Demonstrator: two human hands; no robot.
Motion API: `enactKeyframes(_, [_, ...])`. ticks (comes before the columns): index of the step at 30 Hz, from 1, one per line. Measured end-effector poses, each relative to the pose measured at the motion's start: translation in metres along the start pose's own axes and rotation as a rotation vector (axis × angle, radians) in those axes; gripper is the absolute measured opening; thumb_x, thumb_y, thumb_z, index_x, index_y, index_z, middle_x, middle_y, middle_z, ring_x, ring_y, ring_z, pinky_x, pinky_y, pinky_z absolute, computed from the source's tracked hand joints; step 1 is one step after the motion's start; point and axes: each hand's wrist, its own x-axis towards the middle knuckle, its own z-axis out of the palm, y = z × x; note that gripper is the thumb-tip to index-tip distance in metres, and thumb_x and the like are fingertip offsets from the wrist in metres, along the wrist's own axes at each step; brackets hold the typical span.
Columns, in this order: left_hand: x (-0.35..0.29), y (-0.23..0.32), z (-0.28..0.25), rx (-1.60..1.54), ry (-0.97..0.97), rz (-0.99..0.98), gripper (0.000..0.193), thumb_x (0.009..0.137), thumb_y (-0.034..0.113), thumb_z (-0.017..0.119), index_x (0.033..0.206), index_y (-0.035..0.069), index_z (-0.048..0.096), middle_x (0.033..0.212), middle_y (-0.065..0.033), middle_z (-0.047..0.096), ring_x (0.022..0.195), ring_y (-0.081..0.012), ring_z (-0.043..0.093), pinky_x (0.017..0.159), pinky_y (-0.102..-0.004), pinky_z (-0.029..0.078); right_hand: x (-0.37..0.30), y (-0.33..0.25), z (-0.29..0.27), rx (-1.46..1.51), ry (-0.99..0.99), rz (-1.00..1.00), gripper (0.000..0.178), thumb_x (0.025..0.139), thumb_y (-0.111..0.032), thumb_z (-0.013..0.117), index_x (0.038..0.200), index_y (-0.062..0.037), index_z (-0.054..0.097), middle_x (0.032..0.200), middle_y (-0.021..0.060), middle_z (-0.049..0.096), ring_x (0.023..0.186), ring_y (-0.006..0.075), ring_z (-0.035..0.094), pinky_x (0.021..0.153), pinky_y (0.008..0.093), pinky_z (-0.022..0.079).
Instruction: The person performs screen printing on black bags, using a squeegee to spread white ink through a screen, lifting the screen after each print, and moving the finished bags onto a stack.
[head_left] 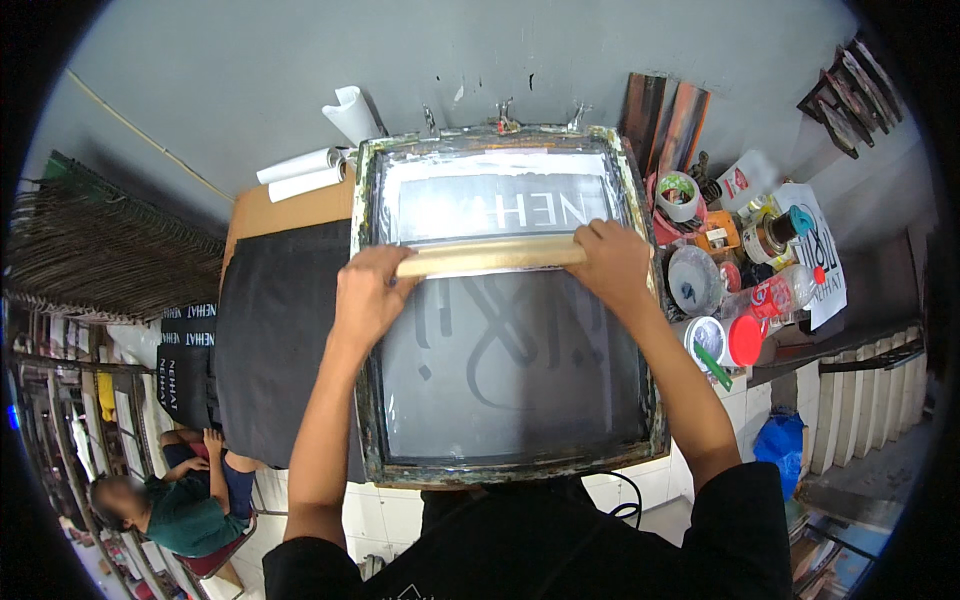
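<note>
A screen-printing frame [372,420] with a paint-stained border lies in front of me, its mesh carrying a stencil of lettering and a large curved symbol. Across the mesh, in its upper half, rests a squeegee [490,257] with a pale wooden handle. My left hand [372,290] grips the handle's left end, and my right hand [612,262] grips its right end. White ink [520,165] shows on the mesh beyond the squeegee, along the far edge. The squeegee's blade is hidden beneath the handle. Metal clamps [505,115] stand at the frame's far side.
Black fabric [285,350] covers the board on the left, with paper rolls [305,172] behind. To the right crowd a tape roll [678,196], ink tubs [695,280], a plastic bottle [775,297] and a red lid [745,340]. A person [185,500] sits at lower left.
</note>
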Motion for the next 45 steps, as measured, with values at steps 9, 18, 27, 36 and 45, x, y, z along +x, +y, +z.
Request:
enactKeyframes(9, [-0.079, 0.046, -0.031, -0.383, 0.256, -0.426, 0.065, 0.088, 0.020, 0.078, 0.144, 0.000, 0.053, 0.134, -0.0177, 0.066, 0.127, -0.0307, 0.061, 0.115, -0.0439, 0.038, 0.013, 0.013, -0.002, 0.037, 0.076, -0.027, 0.033, 0.064, -0.030, 0.087, 0.082, -0.0123, 0.067, 0.078, 0.0031, 0.065, 0.079, 0.0252, 0.068, 0.069, 0.0417, 0.052])
enactKeyframes(18, [-0.244, 0.070, -0.080, -0.226, -0.234, -0.953, 0.097, 0.072, 0.024, 0.094, 0.147, -0.005, 0.041, 0.144, -0.0244, 0.050, 0.123, -0.0327, 0.058, 0.106, -0.0415, 0.047, 0.133, 0.054, 0.039, 0.040, -0.245, 0.155, 0.055, 0.066, -0.053, 0.087, 0.100, -0.0108, 0.076, 0.093, 0.0123, 0.075, 0.092, 0.0334, 0.071, 0.083, 0.0492, 0.052])
enactKeyframes(27, [-0.285, 0.043, -0.032, -0.183, -0.103, -0.519, 0.131, 0.057, 0.030, 0.099, 0.157, -0.003, 0.023, 0.160, -0.0294, 0.034, 0.144, -0.0451, 0.040, 0.119, -0.0511, 0.034, 0.163, 0.063, 0.057, 0.135, -0.249, 0.149, 0.073, 0.077, -0.044, 0.085, 0.136, -0.0082, 0.063, 0.136, 0.0206, 0.064, 0.126, 0.0366, 0.060, 0.112, 0.0466, 0.038])
enactKeyframes(36, [-0.304, 0.033, -0.006, -0.011, 0.451, -0.132, 0.131, 0.072, 0.077, 0.071, 0.163, 0.005, 0.010, 0.164, -0.0265, 0.025, 0.146, -0.0454, 0.036, 0.119, -0.0588, 0.029, 0.048, 0.009, -0.170, 0.456, 0.151, 0.073, 0.047, 0.092, -0.028, 0.075, 0.130, -0.0030, 0.064, 0.132, 0.0202, 0.066, 0.125, 0.0368, 0.061, 0.106, 0.0433, 0.047])
enactKeyframes(45, [-0.129, 0.101, -0.105, -0.449, 0.972, 0.064, 0.099, 0.097, 0.057, 0.060, 0.163, 0.006, 0.007, 0.165, -0.0253, 0.024, 0.150, -0.0400, 0.032, 0.121, -0.0533, 0.029, -0.044, -0.058, -0.292, 0.388, 0.249, 0.067, 0.025, 0.098, -0.021, 0.065, 0.110, -0.0006, 0.073, 0.103, 0.0212, 0.073, 0.093, 0.0376, 0.071, 0.084, 0.0410, 0.055])
